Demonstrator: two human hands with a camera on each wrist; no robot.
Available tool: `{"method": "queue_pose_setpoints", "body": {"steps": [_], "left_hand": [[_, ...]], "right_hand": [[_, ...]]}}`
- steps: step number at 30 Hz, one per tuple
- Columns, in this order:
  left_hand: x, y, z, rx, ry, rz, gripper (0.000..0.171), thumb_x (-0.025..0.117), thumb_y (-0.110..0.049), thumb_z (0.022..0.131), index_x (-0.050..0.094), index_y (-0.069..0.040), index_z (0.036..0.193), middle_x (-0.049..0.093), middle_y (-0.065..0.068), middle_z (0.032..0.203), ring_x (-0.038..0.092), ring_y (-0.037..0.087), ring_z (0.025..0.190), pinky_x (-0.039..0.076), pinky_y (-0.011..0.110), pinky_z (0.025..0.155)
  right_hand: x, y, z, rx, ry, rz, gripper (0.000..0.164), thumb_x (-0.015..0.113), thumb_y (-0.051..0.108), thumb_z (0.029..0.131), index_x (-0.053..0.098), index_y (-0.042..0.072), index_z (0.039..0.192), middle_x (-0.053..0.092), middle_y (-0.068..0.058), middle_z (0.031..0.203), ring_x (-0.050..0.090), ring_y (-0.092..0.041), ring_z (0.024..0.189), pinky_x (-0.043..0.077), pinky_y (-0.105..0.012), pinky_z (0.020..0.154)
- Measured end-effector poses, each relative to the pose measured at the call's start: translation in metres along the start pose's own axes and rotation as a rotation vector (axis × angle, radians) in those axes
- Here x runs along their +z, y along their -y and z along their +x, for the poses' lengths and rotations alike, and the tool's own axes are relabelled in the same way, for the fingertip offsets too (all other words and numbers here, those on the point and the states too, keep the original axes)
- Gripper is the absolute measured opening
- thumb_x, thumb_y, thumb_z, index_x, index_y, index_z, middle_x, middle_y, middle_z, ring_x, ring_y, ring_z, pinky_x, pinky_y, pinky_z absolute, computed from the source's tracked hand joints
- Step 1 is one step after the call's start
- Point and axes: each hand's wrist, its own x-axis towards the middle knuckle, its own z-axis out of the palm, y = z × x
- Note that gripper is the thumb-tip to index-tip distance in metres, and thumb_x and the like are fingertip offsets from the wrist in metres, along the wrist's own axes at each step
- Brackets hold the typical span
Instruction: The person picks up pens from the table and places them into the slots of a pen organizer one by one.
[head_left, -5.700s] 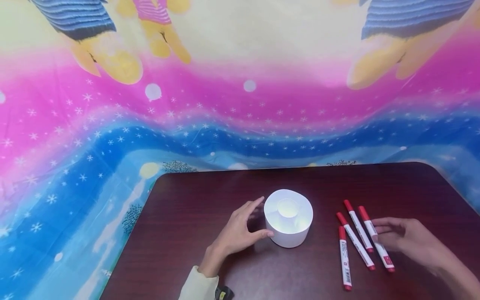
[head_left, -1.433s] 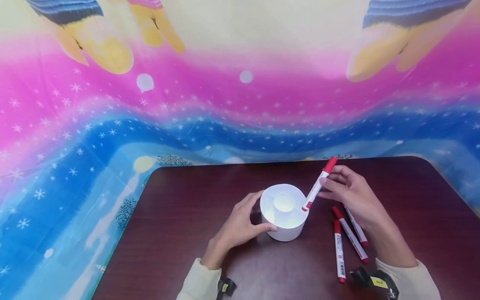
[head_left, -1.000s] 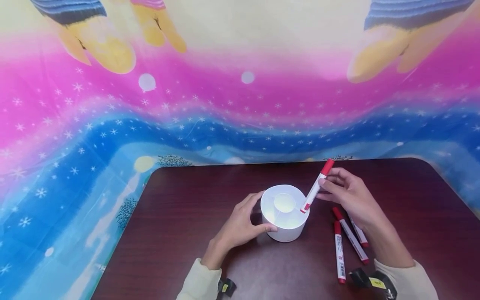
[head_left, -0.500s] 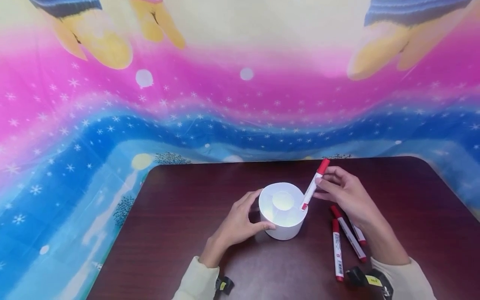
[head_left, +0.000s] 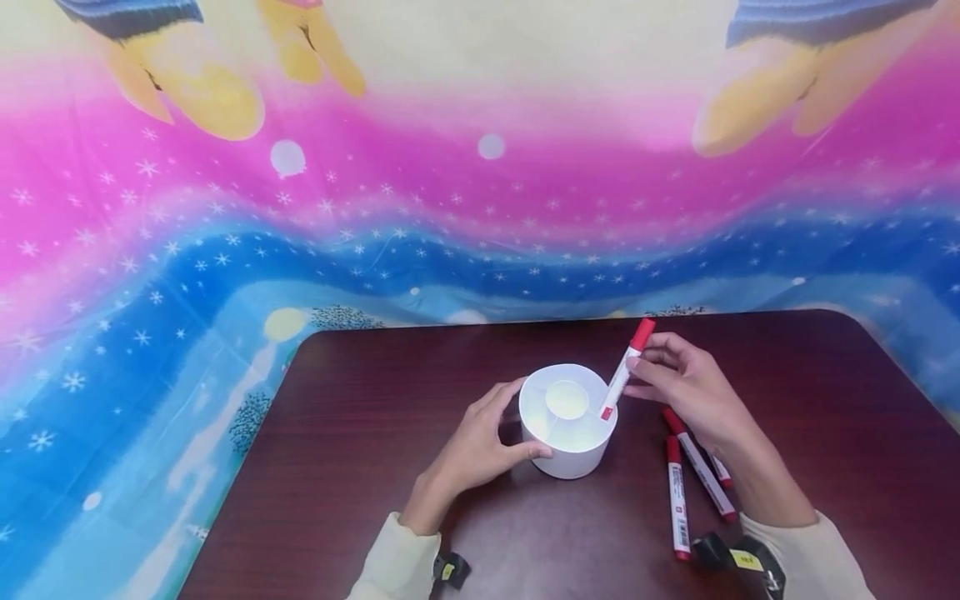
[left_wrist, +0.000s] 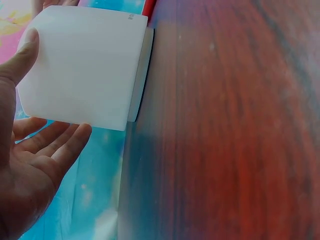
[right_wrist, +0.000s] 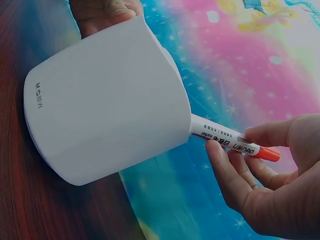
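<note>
My left hand (head_left: 480,442) holds the left side of a white round pen holder (head_left: 570,462), thumb in front and fingers behind. The pen holder stands upright on the table and has a round inner compartment with dividers about it. In my right hand (head_left: 693,392) a white whiteboard marker (head_left: 624,371) with a red cap is pinched between thumb and fingers. It tilts, cap up, with its lower end just inside the holder's right rim. The right wrist view shows that marker (right_wrist: 225,137) entering the opening, its end hidden by the holder's wall (right_wrist: 110,100).
Several red-capped markers lie right of the pen holder: one marker (head_left: 677,500) in front, another marker (head_left: 701,467) beside it, and one partly hidden under my right wrist. The dark wood table (head_left: 360,417) ends at a colourful cloth backdrop (head_left: 450,208).
Since the earliest frame, my right hand has picked up the rightmost marker and brought it left to the holder. Over the last second the marker has shifted slightly left, into the opening.
</note>
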Motion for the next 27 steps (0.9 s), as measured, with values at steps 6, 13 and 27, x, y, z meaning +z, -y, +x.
{"method": "queue_pose_setpoints", "body": {"steps": [6, 13, 27], "left_hand": [[0.0003, -0.001, -0.0002, -0.01, 0.005, 0.004, 0.099, 0.096, -0.043, 0.08, 0.044, -0.028, 0.163, 0.06, -0.005, 0.149, 0.064, 0.011, 0.133, 0.057, 0.032, 0.111], [0.0008, -0.0006, -0.0003, -0.023, 0.006, -0.01, 0.099, 0.097, -0.042, 0.08, 0.045, -0.028, 0.162, 0.06, -0.006, 0.149, 0.065, 0.011, 0.132, 0.057, 0.031, 0.111], [0.0008, -0.001, -0.0009, -0.019, -0.001, -0.019, 0.098, 0.097, -0.043, 0.08, 0.045, -0.029, 0.162, 0.061, -0.006, 0.147, 0.066, 0.011, 0.13, 0.057, 0.03, 0.11]], "right_hand": [[0.0021, -0.0019, -0.0005, -0.001, -0.01, -0.025, 0.049, 0.067, 0.019, 0.108, 0.045, -0.006, 0.145, 0.062, -0.003, 0.118, 0.074, -0.006, 0.1, 0.066, -0.029, 0.086], [0.0059, -0.0038, 0.0006, -0.013, -0.024, -0.048, 0.049, 0.067, 0.019, 0.108, 0.047, -0.004, 0.146, 0.064, -0.005, 0.119, 0.074, -0.004, 0.1, 0.067, -0.032, 0.088], [0.0084, -0.0062, 0.002, -0.029, -0.028, -0.048, 0.05, 0.068, 0.02, 0.107, 0.05, -0.005, 0.146, 0.067, -0.003, 0.116, 0.074, -0.004, 0.099, 0.067, -0.032, 0.088]]}}
